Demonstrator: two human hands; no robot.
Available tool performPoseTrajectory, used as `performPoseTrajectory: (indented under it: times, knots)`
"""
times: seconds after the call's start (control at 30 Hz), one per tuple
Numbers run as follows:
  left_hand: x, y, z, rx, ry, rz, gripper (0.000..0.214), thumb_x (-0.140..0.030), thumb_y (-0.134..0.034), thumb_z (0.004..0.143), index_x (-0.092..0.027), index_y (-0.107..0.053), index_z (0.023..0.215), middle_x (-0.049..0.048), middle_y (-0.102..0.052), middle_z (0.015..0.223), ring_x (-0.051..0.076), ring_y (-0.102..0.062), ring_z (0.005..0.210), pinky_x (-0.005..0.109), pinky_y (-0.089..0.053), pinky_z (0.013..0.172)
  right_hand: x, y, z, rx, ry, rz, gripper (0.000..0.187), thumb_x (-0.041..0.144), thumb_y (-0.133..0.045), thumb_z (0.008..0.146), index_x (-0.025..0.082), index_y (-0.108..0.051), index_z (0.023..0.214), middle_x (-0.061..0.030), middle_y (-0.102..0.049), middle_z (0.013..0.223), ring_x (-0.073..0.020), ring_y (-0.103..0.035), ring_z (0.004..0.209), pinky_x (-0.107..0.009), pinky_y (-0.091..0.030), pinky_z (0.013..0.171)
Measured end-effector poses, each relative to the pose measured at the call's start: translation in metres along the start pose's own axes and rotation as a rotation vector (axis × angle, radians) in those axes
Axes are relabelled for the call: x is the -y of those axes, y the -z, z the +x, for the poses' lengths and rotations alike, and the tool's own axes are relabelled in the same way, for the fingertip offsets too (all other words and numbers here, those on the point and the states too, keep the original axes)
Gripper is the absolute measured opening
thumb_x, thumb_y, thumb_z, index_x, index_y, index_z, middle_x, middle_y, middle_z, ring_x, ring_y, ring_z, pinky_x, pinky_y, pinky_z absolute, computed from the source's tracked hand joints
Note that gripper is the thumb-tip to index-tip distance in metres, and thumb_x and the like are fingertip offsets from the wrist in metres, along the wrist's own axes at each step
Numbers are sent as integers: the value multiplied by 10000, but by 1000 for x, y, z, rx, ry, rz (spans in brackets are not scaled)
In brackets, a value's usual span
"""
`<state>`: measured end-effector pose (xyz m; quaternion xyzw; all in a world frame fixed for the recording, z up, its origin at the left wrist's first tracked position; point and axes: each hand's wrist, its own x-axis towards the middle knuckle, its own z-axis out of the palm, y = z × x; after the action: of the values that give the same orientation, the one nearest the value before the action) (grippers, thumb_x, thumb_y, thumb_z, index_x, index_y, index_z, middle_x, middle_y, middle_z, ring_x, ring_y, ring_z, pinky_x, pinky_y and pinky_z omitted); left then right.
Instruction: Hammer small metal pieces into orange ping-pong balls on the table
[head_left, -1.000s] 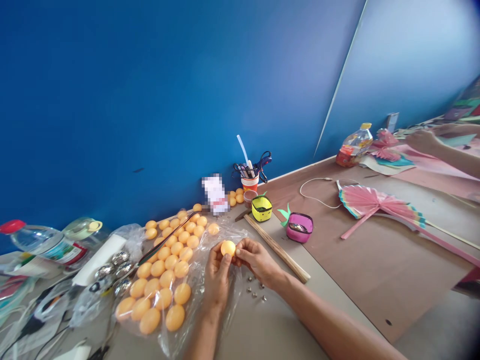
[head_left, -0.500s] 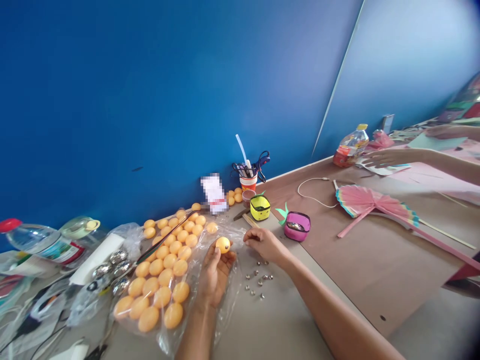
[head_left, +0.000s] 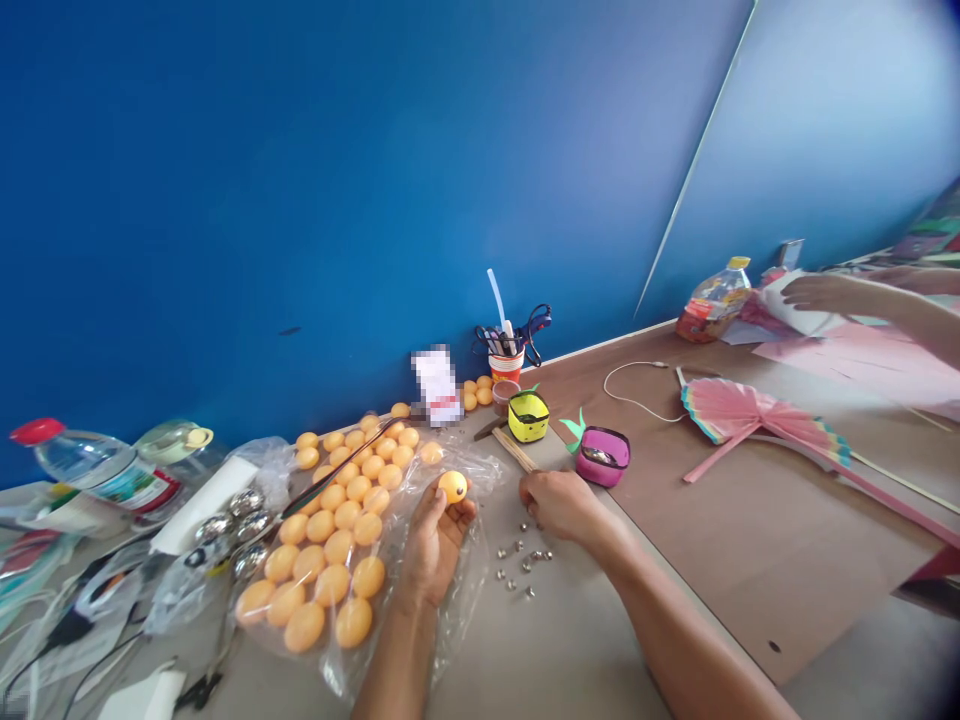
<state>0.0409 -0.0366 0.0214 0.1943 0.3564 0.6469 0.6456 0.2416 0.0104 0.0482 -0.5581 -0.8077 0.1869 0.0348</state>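
Observation:
In my left hand [head_left: 435, 545] I hold an orange ping-pong ball [head_left: 452, 487] between thumb and fingers, palm up. A small dark round spot, hole or attachment, shows on the ball's near side. My right hand [head_left: 568, 508] is closed, fingers curled down at the near end of some thin wooden sticks [head_left: 514, 447]. Whether it grips them is hidden. Just below it, several small shiny metal pieces like tiny bells [head_left: 527, 565] lie scattered on the table. A clear plastic bag of orange ping-pong balls [head_left: 337, 545] lies left of my left hand.
Behind my hands stand a yellow basket [head_left: 529, 416], a purple basket [head_left: 602, 457] and a cup of tools [head_left: 506, 362]. A pink paper fan [head_left: 765, 412] lies right. Bottles [head_left: 105, 470] and silver balls [head_left: 247, 525] crowd the left. Another person's hands [head_left: 832, 295] handle paper far right.
My right hand has moved slightly right and down to the sticks' near end, its fingers more curled. My left hand still holds the ball. The other person's hands have shifted, now holding white paper.

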Motion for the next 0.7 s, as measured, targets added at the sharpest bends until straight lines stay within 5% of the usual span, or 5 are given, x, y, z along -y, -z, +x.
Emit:
performPoseTrajectory:
  times: [0.27,0.4,0.5,0.7]
  knots:
    - [-3,-4,-3,-2,11,-1,300,-333,-812,728,-159,-696,942,71,-740,932,141,-658,714,275,-549,704,15,-4,6,-82,44,133,191,43,-528,731,177,-655,780,-83,-734,924,-192,-659,809,-269,-394,715]
    - [-5,-7,-4,-1,32,-21,283,-317,-822,715,-157,-699,914,70,-742,904,150,-651,705,267,-542,687,22,-12,8,-153,103,677,137,81,-541,718,198,-600,757,4,-664,734,-134,-577,636,-228,-388,592]
    - [-5,-8,-3,3,38,-24,290,-330,-823,712,-154,-703,909,68,-741,894,142,-640,688,266,-540,681,25,-19,9,-59,136,1089,36,192,-605,751,207,-587,779,61,-560,587,-102,-468,495,-224,-337,508]
    - [-3,-7,-2,54,44,-28,298,-351,-816,728,-146,-703,913,76,-734,883,141,-638,699,274,-532,699,36,-15,7,-1,140,1572,324,457,-780,693,180,-611,706,87,-455,498,-60,-325,423,-230,-212,458]
